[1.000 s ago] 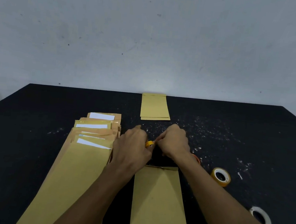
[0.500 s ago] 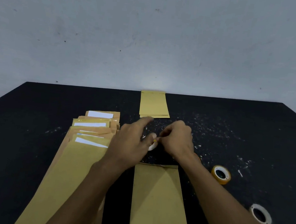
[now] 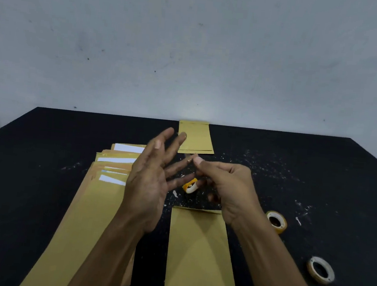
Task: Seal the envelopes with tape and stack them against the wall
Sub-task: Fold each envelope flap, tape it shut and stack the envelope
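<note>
Head view: a person's two bare hands hover over a black desk (image 3: 41, 174) set against a pale grey wall (image 3: 191, 51). The left hand (image 3: 149, 180) is raised with its palm turned inward and its fingers (image 3: 170, 134) straight and spread, holding nothing. The right hand (image 3: 227, 188) has its thumb and forefinger pressed together at the tips, apparently pinching a thin end of tape too small to make out clearly, while its other fingers curl beneath. A small yellow tape roll (image 3: 190, 185) with a white core shows between the two hands, by the lower fingers of the right hand; whether it is held or hangs from the tape cannot be told.

Directly below the hands, a brown envelope (image 3: 197, 254) lies lengthwise on the desk, its top edge near the right wrist. To the left, a fanned pile of brown envelopes (image 3: 79, 213) lies with open flaps showing white strips. At the far edge of the desk, a short stack of envelopes (image 3: 196, 136) lies flat with its far end touching the wall. To the right of the hands, two more tape rolls lie on the desk: a yellow roll (image 3: 276, 221) just beside the right forearm and a paler roll (image 3: 320, 270) nearer the camera. White flecks (image 3: 261, 163) are scattered over the desk surface.
</note>
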The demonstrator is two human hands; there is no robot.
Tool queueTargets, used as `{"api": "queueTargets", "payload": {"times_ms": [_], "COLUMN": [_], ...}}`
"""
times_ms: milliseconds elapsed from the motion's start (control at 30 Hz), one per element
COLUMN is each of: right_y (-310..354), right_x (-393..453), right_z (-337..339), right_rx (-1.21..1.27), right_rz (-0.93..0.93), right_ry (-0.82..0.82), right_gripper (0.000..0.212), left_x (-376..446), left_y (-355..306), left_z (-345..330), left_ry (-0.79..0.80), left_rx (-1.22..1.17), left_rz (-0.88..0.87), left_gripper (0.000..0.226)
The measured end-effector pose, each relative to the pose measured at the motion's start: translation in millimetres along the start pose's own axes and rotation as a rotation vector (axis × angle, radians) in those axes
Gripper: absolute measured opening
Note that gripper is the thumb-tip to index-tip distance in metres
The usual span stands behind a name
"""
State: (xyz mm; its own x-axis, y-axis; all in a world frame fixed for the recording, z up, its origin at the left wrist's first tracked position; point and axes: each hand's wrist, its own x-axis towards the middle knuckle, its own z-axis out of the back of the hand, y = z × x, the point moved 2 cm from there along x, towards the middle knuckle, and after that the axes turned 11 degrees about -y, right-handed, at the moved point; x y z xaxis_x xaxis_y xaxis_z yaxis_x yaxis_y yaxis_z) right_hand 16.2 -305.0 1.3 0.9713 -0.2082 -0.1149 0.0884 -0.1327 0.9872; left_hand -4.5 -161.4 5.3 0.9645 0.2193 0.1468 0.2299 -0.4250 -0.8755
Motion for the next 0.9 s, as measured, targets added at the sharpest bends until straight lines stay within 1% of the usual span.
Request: {"api": "queueTargets", "payload": {"times_ms": [67, 167, 333, 433, 467, 567, 667, 733, 800, 867, 900], "right_y": [1, 2, 3, 4, 5, 10, 19, 23, 26, 28, 29], "right_x": [-3, -6, -10, -12, -13, -16, -16, -16, -17, -18, -18], "right_z": [-1, -2, 0, 1, 1, 7, 14, 17, 20, 24, 26], "right_rx": [0.023, 0.023, 0.002, 0.002, 0.013, 0.121, 0.246, 0.316, 0.326, 0.341, 0.344], "right_rz": [0.018, 0.041, 0.041, 0.029, 0.019, -0.022, -0.024, -0.015, 0.014, 0.029, 0.036], "right_ry": [-0.033, -0.063, -0.079, -0.069, -0.056, 0.013, 0.143, 0.225, 0.242, 0.237, 0.243], "right_gripper": [0.025, 0.012, 0.012, 0.010, 0.010, 0.006, 0.003, 0.008, 0.016, 0.022, 0.024], "left_x": [-3, -8, -11, -16, -17, -16, -14, -16, -17, -16, -15], "left_y": [1, 1, -1, -1, 0, 2, 2, 4, 11, 14, 14], "left_z": [-1, -4, -8, -12, -13, -9, 0, 4, 9, 16, 19], "left_ry": [0.015, 0.029, 0.027, 0.047, 0.061, 0.066, 0.063, 0.100, 0.114, 0.039, -0.015], "left_rx": [0.025, 0.047, 0.034, 0.067, 0.107, 0.273, 0.351, 0.483, 0.659, 0.800, 0.817], "left_rz": [-0.010, -0.010, 0.008, 0.014, 0.002, -0.103, -0.155, -0.220, -0.317, -0.387, -0.408], "left_gripper": [0.054, 0.053, 0.046, 0.043, 0.043, 0.049, 0.048, 0.041, 0.042, 0.045, 0.042]}}
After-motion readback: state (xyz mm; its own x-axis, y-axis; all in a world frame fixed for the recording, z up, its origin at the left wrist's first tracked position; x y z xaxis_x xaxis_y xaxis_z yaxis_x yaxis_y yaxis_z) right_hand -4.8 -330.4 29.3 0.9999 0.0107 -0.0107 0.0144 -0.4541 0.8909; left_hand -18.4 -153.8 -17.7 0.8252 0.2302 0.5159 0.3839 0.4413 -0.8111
